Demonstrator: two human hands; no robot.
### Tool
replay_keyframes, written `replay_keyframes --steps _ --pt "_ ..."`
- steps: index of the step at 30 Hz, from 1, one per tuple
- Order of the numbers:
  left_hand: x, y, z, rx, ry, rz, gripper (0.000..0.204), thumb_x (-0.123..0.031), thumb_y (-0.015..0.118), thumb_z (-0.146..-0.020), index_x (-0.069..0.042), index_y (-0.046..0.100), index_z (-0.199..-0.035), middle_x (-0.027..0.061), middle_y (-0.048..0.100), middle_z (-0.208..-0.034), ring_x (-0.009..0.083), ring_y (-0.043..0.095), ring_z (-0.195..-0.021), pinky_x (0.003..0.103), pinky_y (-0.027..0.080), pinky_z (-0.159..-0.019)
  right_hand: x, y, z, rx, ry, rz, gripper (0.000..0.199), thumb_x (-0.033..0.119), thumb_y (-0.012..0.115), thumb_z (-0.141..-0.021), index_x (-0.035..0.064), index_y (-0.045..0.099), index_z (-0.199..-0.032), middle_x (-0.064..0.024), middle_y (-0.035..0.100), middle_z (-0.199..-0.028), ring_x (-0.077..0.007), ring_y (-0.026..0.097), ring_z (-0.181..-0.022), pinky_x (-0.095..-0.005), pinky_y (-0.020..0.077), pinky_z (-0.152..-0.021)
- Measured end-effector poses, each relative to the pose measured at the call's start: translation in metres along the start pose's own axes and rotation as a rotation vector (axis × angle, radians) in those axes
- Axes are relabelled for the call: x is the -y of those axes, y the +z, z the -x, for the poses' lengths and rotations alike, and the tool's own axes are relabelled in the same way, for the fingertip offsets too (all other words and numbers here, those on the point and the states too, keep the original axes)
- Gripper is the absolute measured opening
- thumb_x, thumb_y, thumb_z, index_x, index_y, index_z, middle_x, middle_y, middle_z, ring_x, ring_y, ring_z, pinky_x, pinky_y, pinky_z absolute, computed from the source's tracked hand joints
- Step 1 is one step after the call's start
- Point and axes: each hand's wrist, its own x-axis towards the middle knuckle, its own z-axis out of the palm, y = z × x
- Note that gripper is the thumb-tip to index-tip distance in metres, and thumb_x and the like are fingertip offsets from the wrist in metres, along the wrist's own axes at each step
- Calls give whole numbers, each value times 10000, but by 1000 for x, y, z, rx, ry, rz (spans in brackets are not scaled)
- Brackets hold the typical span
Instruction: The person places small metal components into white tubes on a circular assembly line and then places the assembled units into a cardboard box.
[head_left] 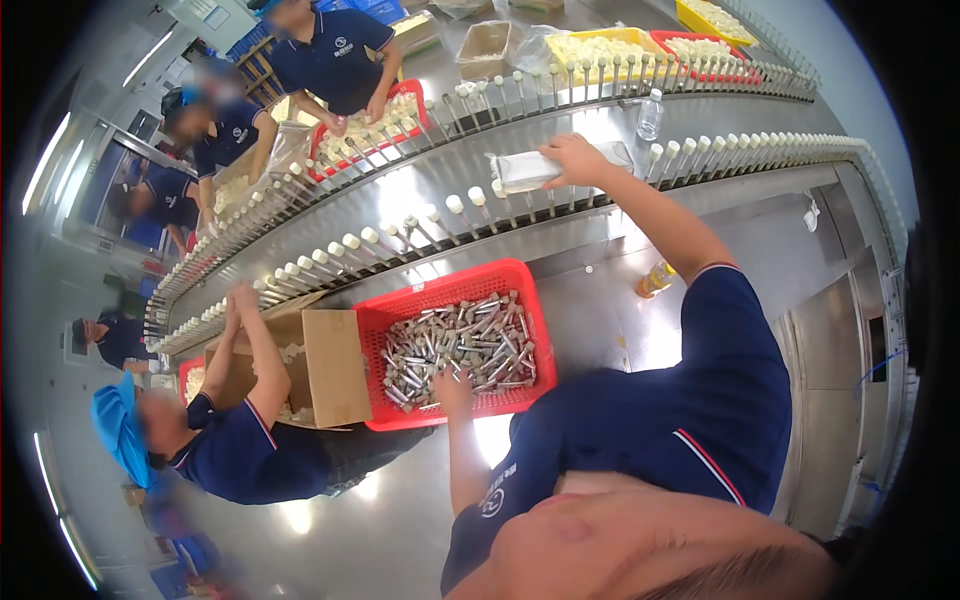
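My left hand [454,388] reaches into a red plastic basket [545,350]. Its fingers are curled down among a heap of metal rods with thick, dull heads [455,345]; what they pinch is too small to make out. Stretched far forward, my right hand [578,160] grips a long white wrapped packet [520,172] from above. That packet lies across a row of upright metal pins with white caps [455,204], covering some of them.
An open cardboard box [337,365] adjoins the basket; a co-worker [250,450] works there. A clear bottle [650,115] stands beyond my right hand, a yellow bottle [655,280] nearer. Across the line are other workers, a red basket [410,92] and a yellow tray [605,38].
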Motion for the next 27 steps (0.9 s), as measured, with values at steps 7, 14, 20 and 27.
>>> replay_keyframes --steps 7,14,20,27 --pt "-7 2 10 56 47 80 330 -309 574 -827 -4 661 -918 210 603 -973 354 577 -892 445 450 -767 -32 -15 27 28 58 -8 717 514 737 -609 76 559 -1149 -114 554 -1021 -280 486 -1024 -395 375 -875" --pt "-41 9 -65 129 117 337 325 -282 547 -852 23 643 -908 206 643 -828 339 620 -761 410 471 -697 -26 -34 5 -219 -37 -81 739 552 717 -614 51 582 -1140 -143 578 -1015 -303 510 -1001 -389 406 -852" --pt "-162 17 -162 43 188 676 445 -226 605 -833 12 515 -1198 150 630 -786 247 604 -707 371 475 -673 -13 3 -21 113 -82 -8 743 578 710 -592 66 588 -1118 -110 573 -971 -284 501 -990 -394 391 -835" --pt "-273 29 -216 150 111 911 392 -212 609 -833 -8 532 -1159 65 537 -632 168 499 -584 339 422 -588 -30 -17 14 70 8 25 747 575 710 -583 81 584 -1130 -96 570 -958 -263 495 -1007 -392 379 -846"
